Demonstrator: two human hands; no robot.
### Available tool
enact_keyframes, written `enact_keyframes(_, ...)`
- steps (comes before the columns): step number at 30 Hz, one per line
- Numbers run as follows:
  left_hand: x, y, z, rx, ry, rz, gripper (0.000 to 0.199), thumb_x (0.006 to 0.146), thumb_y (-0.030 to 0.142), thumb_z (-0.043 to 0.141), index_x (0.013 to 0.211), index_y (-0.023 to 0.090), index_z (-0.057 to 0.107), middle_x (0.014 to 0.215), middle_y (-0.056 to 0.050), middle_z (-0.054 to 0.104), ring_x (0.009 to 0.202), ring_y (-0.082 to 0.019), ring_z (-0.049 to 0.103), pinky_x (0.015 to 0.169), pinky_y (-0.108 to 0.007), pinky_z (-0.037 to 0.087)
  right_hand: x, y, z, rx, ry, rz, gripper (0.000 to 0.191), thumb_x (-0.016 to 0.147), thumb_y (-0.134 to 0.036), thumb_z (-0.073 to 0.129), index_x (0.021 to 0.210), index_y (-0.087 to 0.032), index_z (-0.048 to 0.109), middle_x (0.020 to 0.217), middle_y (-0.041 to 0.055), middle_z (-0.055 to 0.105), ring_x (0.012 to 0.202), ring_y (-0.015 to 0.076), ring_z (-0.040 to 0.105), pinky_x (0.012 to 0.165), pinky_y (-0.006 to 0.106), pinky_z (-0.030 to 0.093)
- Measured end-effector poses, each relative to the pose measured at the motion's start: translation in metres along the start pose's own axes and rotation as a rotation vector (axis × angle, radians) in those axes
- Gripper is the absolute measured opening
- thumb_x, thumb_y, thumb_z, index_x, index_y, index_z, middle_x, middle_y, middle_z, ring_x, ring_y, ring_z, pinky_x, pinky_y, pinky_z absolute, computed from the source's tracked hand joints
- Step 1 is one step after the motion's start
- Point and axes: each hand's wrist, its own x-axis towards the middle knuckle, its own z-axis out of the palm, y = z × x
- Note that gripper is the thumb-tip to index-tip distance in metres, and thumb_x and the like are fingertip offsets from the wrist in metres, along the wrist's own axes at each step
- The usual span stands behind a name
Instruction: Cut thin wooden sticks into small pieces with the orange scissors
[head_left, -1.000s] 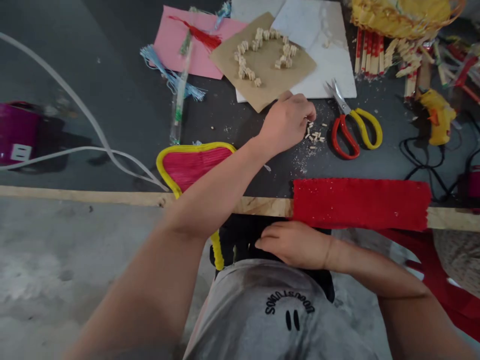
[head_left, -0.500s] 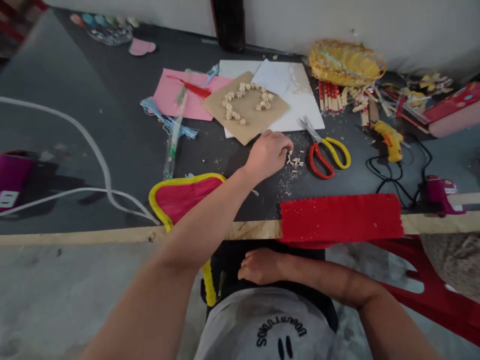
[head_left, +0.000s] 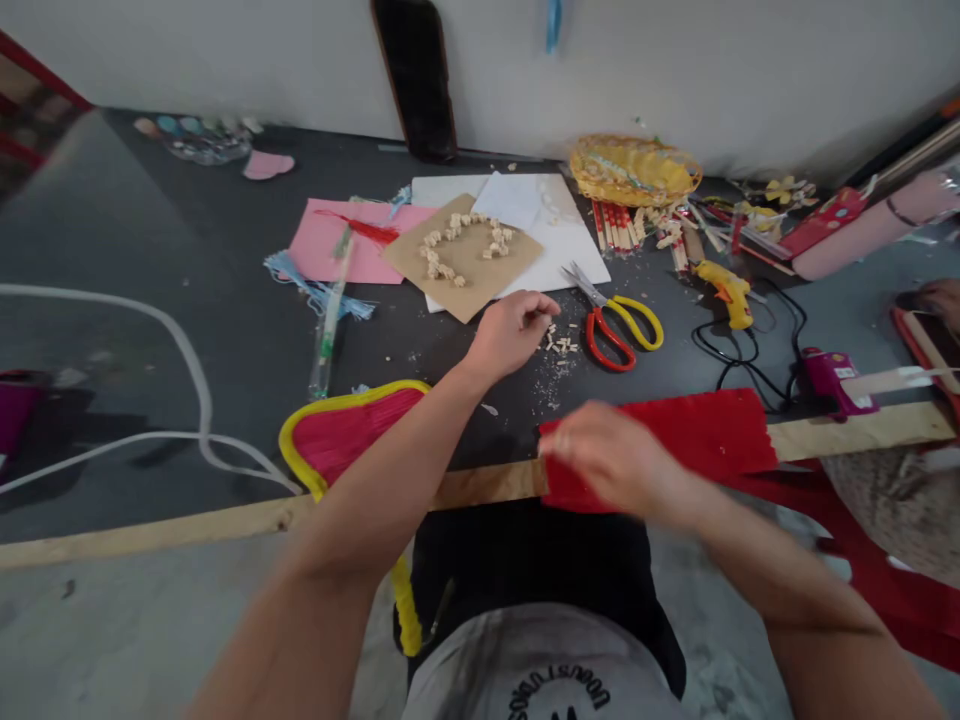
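Note:
My left hand (head_left: 511, 332) is over the dark table with thumb and fingers pressed together. Whatever it may hold is too small to make out. Just beside its fingertips lie several short pale wooden bits (head_left: 561, 342) amid fine crumbs. My right hand (head_left: 616, 458), smeared by motion, is over the red cloth (head_left: 697, 432) at the table's front edge; its grip does not show clearly. Beyond my left hand, a brown square card (head_left: 459, 256) carries a broken ring of small pale wooden clusters (head_left: 433, 262). Scissors (head_left: 611, 325) with one red and one yellow handle lie open to the right.
A yellow basket (head_left: 637, 172) and red-and-white sticks (head_left: 616, 228) stand behind. To the right are a yellow glue gun (head_left: 726, 294) with black cord and a purple device (head_left: 831, 380). Pink paper (head_left: 304, 245), white cable (head_left: 199, 385) and a yellow-edged pink piece (head_left: 349, 435) lie left.
My right hand has risen from my lap to above the red cloth. My left hand stays by the wooden bits with its fingers together. The view has tilted upward and shifted right.

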Motion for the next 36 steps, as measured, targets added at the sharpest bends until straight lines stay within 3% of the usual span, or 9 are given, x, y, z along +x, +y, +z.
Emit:
enact_keyframes(2,0.0,0.004,-0.002,-0.149,-0.032,-0.046,0.02,0.084,0.024,0.054,0.094,0.015,0.069,0.085,-0.005,0.071,0.068,-0.012,0.057,0.068,-0.026,0.045,0.02,0.033,-0.029,-0.026,0.179,0.197,0.019,0.093,-0.016,0.048,0.102,-0.021,0.064,0.098,0.0049,0.07,0.094,0.0174,0.064,0.085,0.033,0.051)
enact_keyframes(4,0.0,0.006,-0.004,-0.239,-0.068,-0.044,0.022,0.085,0.028,0.055,0.094,0.014,0.069,0.087,-0.005,0.071,0.073,-0.013,0.059,0.068,-0.025,0.045,0.038,0.065,-0.043,-0.044,0.281,0.234,0.014,0.092,-0.018,0.051,0.098,-0.02,0.064,0.099,0.0056,0.07,0.095,0.0179,0.064,0.086,0.034,0.051)
enact_keyframes(8,0.0,0.006,-0.005,-0.294,-0.139,-0.046,0.029,0.086,0.035,0.055,0.102,0.014,0.068,0.089,-0.006,0.072,0.076,-0.014,0.061,0.069,-0.026,0.045,0.059,0.104,-0.037,-0.045,0.292,0.189,0.018,0.087,-0.015,0.054,0.104,-0.018,0.06,0.093,0.0055,0.069,0.087,0.0177,0.065,0.079,0.032,0.052)
enact_keyframes(14,-0.001,0.001,0.0,-0.134,-0.127,-0.088,0.019,0.083,0.032,0.061,0.091,0.018,0.07,0.083,-0.002,0.071,0.074,-0.013,0.061,0.07,-0.025,0.044,0.061,0.106,-0.021,-0.096,0.342,0.112,0.013,0.089,-0.018,0.054,0.102,-0.019,0.057,0.09,0.0059,0.067,0.086,0.0184,0.063,0.079,0.034,0.051)
enact_keyframes(22,-0.001,0.005,-0.007,-0.029,-0.038,-0.104,0.018,0.084,0.031,0.06,0.087,0.017,0.069,0.074,-0.001,0.069,0.061,-0.011,0.055,0.058,-0.023,0.041,0.045,0.13,-0.049,-0.271,0.449,0.194,0.008,0.091,-0.022,0.053,0.093,-0.02,0.06,0.095,0.0083,0.068,0.092,0.0218,0.062,0.082,0.038,0.051)
enact_keyframes(29,-0.008,0.006,0.0,0.07,-0.033,0.087,0.012,0.083,0.025,0.062,0.088,0.021,0.072,0.084,-0.003,0.072,0.075,-0.015,0.061,0.068,-0.026,0.046,0.05,0.109,-0.026,-0.186,0.323,0.069,0.011,0.094,-0.026,0.051,0.096,-0.02,0.061,0.094,0.0067,0.071,0.09,0.0205,0.062,0.084,0.037,0.049)
enact_keyframes(32,-0.01,0.011,0.002,0.016,-0.015,0.081,0.011,0.083,0.026,0.064,0.086,0.021,0.072,0.081,-0.002,0.072,0.074,-0.014,0.061,0.069,-0.027,0.047,0.051,0.104,-0.021,-0.165,0.292,0.101,0.013,0.094,-0.027,0.05,0.091,-0.02,0.061,0.089,0.0057,0.07,0.086,0.0202,0.061,0.082,0.036,0.048)
enact_keyframes(36,-0.008,0.016,0.0,-0.232,0.047,-0.085,0.012,0.079,0.028,0.067,0.085,0.018,0.071,0.08,-0.004,0.072,0.068,-0.013,0.061,0.063,-0.026,0.047,0.049,0.111,-0.026,-0.211,0.252,0.139,0.013,0.093,-0.026,0.051,0.091,-0.019,0.062,0.088,0.0063,0.069,0.086,0.0209,0.06,0.084,0.037,0.047)
